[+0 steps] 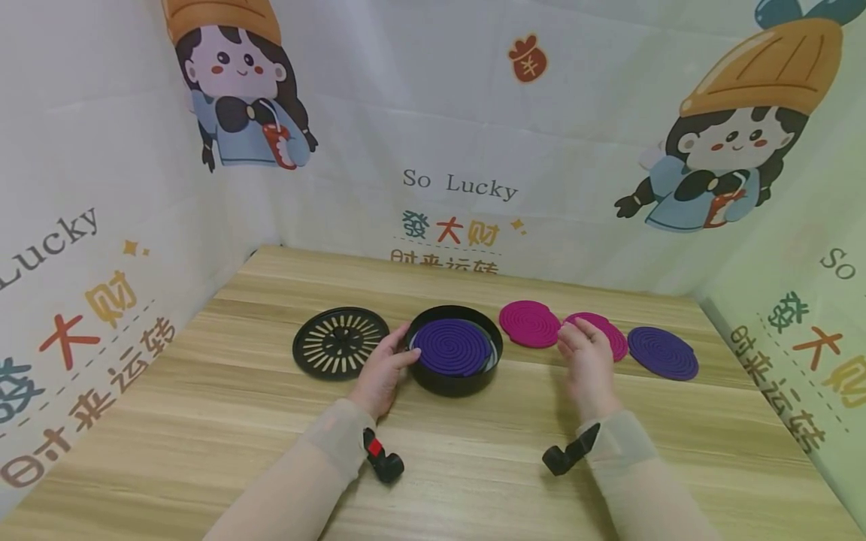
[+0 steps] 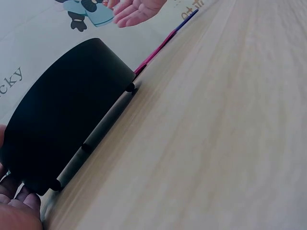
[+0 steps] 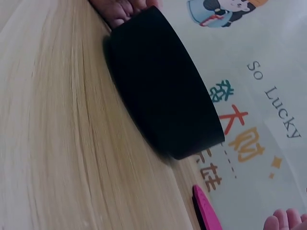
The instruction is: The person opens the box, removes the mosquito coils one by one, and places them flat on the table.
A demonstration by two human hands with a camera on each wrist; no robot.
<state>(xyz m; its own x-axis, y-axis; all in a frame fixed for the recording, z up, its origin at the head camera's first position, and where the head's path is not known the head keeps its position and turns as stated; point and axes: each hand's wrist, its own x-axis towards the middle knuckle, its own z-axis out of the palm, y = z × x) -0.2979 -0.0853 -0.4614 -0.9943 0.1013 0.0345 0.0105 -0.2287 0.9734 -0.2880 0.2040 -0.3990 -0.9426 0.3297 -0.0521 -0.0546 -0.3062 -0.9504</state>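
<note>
A purple mosquito coil (image 1: pixel 452 347) lies inside a round black mosquito-coil holder (image 1: pixel 455 385). With the thumb at its rim, my left hand (image 1: pixel 383 370) grips the holder's left side. In the left wrist view, fingers (image 2: pixel 19 203) of that hand reach in by the holder's small feet. My right hand (image 1: pixel 587 362) is in the air to the right of the holder, fingers loosely extended, holding nothing. From the head view it partly covers a pink coil (image 1: pixel 612 340). Only a few fingertips (image 3: pixel 284 219) of it show at the corner of the right wrist view.
A slotted black lid (image 1: pixel 341 343) lies on the wooden table (image 1: pixel 487 466) left of the holder. Another pink coil (image 1: pixel 530 324) is just right of the holder, and a second purple coil (image 1: pixel 663 353) lies farther right. Printed cloth (image 1: pixel 460 135) hangs behind and beside the table.
</note>
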